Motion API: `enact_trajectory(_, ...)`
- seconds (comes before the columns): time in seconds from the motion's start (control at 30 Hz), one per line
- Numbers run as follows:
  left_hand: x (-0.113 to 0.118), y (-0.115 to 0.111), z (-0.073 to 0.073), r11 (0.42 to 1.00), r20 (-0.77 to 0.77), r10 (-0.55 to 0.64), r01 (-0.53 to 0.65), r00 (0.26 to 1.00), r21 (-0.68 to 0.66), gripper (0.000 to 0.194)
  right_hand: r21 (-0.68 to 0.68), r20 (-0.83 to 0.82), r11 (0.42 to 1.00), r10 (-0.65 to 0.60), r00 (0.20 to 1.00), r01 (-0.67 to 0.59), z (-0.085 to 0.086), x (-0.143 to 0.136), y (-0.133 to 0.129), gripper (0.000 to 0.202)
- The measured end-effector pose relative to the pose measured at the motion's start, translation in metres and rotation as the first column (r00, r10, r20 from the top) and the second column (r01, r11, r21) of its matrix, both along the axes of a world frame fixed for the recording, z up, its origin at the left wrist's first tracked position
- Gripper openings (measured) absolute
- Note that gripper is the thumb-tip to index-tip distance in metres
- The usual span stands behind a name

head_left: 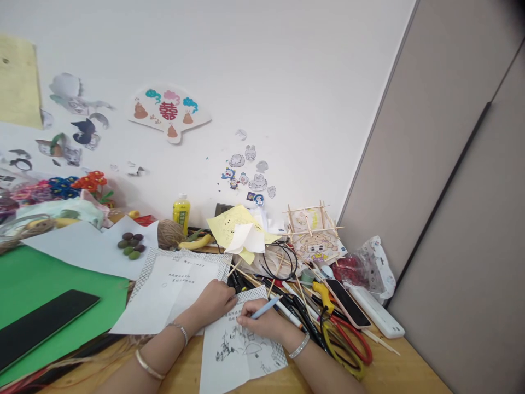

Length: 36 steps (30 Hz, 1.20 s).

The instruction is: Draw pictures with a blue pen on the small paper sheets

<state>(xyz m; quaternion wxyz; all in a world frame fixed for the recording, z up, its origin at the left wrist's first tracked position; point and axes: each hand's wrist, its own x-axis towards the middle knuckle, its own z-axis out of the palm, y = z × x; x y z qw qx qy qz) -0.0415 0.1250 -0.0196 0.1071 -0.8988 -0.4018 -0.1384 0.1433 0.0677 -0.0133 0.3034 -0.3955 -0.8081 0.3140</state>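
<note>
White paper sheet with lattice-patterned corners (217, 377): on brown wooden tabletop (394, 369); black landscape drawing (251, 347) and lettering (232, 316) present, seemingly well advanced; remainder undeterminable. Right hand (264, 322): clamped on slender pale-blue pen (266, 307), over lettering. Left hand (214, 302): curled nearby, grip unclear.

Markers (290, 314), twine (170, 234) and wall cutouts (258, 181) suggest this desk (397, 375) is a craft corner.

Yellow drink bottle (181, 214) right by a ball of twine (170, 235), a fan cutout (182, 117) up on the wall (287, 65) — plus some flat black gadget (49, 323) just chilling on bright green paper (41, 276).
</note>
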Motion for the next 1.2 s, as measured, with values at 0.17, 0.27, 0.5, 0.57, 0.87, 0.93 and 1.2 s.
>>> enact_trajectory(0.17, 0.0011, -0.0002, 0.002, 1.0, 0.009, -0.004, 0.004, 1.0, -0.007, 0.035, -0.004, 0.004, 1.0, 0.002, 1.0, -0.002, -0.0005, 0.0002, 0.0001, 0.016)
enact_trajectory(0.27, 0.0013, -0.001, 0.0029, 1.0, 0.014, -0.002, 0.002, 1.0, -0.012, 0.035, -0.018, 0.003, 1.0, -0.005, 1.0, 0.005, 0.0003, 0.0002, -0.0006, 0.015)
enact_trajectory(0.5, 0.0011, -0.0015, 0.0033, 1.0, 0.012, -0.004, 0.004, 1.0, -0.016, 0.035, -0.008, -0.02, 1.0, 0.008, 1.0, -0.008, 0.0005, -0.0003, -0.0008, 0.017)
enact_trajectory(0.57, 0.0011, -0.0012, 0.0033, 1.0, 0.009, -0.001, 0.001, 1.0, -0.016, 0.034, 0.013, -0.019, 1.0, 0.011, 1.0, -0.011, -0.0005, -0.0001, -0.0004, 0.016)
enact_trajectory(0.87, 0.0011, -0.0024, 0.0041, 1.0, 0.004, 0.0, 0.0, 1.0, -0.016, 0.034, -0.03, -0.01, 1.0, 0.001, 1.0, -0.001, -0.0016, 0.0008, -0.0002, 0.014)
enact_trajectory(0.93, 0.001, -0.0018, 0.0035, 1.0, 0.006, -0.004, 0.004, 1.0, -0.015, 0.034, -0.025, -0.015, 1.0, -0.005, 1.0, 0.005, -0.0002, 0.0005, -0.0008, 0.015)
enact_trajectory(1.2, 0.0004, 0.0001, 0.0006, 1.0, 0.018, -0.012, 0.013, 1.0, -0.008, 0.034, -0.09, -0.033, 0.996, -0.006, 0.999, 0.003, 0.0037, 0.0002, -0.0028, 0.015)
